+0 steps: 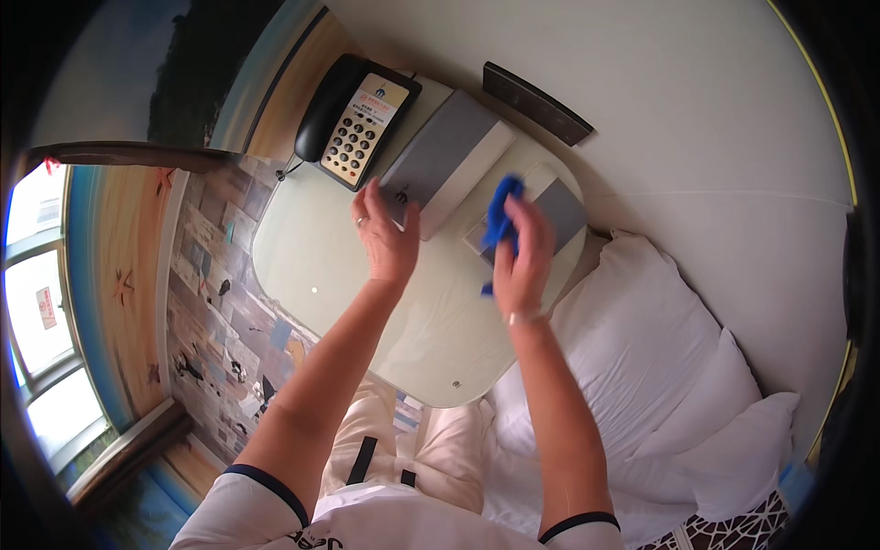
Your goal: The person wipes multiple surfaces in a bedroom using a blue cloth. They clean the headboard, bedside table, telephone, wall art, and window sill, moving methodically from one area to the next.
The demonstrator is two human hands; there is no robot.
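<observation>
My left hand (386, 237) is at the near end of a long grey box with a pale band (450, 148). Its fingers are apart and hold nothing; whether they touch the box I cannot tell. A crumpled blue cloth (504, 199) is in my right hand (526, 258), which is blurred. Beneath that hand, a smaller grey and pale flat item (560, 210) lies on a glass-topped table (426, 316), partly covered by hand and cloth.
A black corded telephone (357, 124) stands at the table's far left, beside the long box. White pillows (639, 344) rest against the wall to the right. A dark panel (536, 103) is on the wall behind. Left of the table lies patterned flooring (227, 275).
</observation>
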